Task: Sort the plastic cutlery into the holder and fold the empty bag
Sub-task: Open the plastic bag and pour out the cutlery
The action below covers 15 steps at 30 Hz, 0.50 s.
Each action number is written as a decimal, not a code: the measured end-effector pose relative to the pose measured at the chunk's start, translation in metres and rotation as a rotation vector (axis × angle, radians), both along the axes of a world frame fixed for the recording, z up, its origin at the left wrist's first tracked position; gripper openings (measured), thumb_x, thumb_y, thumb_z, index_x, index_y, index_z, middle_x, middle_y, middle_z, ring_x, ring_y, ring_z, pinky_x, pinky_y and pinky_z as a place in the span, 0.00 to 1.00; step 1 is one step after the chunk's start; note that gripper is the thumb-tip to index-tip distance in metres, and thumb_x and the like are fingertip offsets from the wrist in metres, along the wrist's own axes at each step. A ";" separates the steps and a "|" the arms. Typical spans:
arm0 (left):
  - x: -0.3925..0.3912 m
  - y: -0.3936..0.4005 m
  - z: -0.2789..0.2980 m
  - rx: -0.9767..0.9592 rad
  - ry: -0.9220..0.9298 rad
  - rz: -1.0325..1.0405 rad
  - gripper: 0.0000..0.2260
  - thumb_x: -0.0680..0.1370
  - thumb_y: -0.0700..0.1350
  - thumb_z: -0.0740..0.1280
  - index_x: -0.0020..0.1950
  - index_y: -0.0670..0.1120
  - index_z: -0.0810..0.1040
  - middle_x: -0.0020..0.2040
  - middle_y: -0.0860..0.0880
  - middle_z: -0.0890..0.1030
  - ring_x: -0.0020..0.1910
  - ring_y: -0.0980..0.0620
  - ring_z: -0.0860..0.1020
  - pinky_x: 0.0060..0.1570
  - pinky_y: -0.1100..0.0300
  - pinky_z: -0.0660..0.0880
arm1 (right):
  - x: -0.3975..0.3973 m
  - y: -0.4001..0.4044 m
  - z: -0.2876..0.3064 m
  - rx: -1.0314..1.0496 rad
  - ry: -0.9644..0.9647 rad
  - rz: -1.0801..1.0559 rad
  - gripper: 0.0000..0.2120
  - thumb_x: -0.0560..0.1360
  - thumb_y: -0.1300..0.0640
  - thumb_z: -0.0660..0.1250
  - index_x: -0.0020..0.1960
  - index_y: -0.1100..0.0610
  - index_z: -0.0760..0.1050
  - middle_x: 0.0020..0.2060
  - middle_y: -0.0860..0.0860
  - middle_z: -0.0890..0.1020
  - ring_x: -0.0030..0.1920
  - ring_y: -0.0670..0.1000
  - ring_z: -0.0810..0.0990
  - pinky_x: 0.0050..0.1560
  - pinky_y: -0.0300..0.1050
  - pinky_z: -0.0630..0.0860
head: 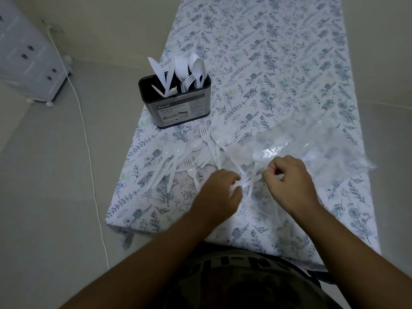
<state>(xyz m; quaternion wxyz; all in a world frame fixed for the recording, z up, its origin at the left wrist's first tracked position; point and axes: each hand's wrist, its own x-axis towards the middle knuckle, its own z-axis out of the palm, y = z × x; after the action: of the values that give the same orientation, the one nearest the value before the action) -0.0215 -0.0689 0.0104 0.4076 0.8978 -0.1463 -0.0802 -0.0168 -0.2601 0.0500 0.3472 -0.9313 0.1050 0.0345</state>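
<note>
You are pinching white cutlery (247, 178) between left hand (219, 192) and right hand (287, 177); keep gathering handles aligned before lifting toward the holder (178, 108).

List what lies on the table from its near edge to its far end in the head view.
Left hand and right hand gripping white cutlery → loose forks and spoons → cutlery holder → bare floral tablecloth.
</note>
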 end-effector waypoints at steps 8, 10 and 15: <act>0.035 -0.062 -0.017 0.461 0.045 0.004 0.22 0.78 0.54 0.68 0.64 0.40 0.71 0.59 0.42 0.75 0.57 0.47 0.74 0.57 0.54 0.76 | 0.006 0.000 0.007 0.064 -0.047 -0.048 0.10 0.69 0.47 0.62 0.33 0.50 0.71 0.36 0.44 0.77 0.45 0.52 0.76 0.48 0.58 0.77; 0.036 -0.064 -0.016 0.597 0.035 -0.060 0.17 0.80 0.49 0.66 0.64 0.41 0.70 0.60 0.42 0.74 0.58 0.47 0.74 0.57 0.57 0.76 | 0.008 -0.002 0.007 0.046 -0.044 -0.039 0.09 0.71 0.48 0.64 0.34 0.50 0.72 0.37 0.44 0.77 0.46 0.52 0.76 0.48 0.57 0.77; 0.030 -0.058 -0.010 0.696 0.039 -0.115 0.14 0.81 0.44 0.64 0.65 0.41 0.69 0.61 0.43 0.74 0.59 0.48 0.73 0.57 0.58 0.73 | 0.009 -0.004 0.004 0.048 -0.032 -0.031 0.09 0.71 0.49 0.64 0.34 0.50 0.72 0.38 0.44 0.77 0.46 0.52 0.76 0.48 0.57 0.78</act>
<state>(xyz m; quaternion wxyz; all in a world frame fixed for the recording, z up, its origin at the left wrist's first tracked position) 0.0088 -0.1268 0.0004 0.0746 0.9715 -0.1527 -0.1654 -0.0079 -0.2643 0.0545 0.3715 -0.9214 0.1131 0.0166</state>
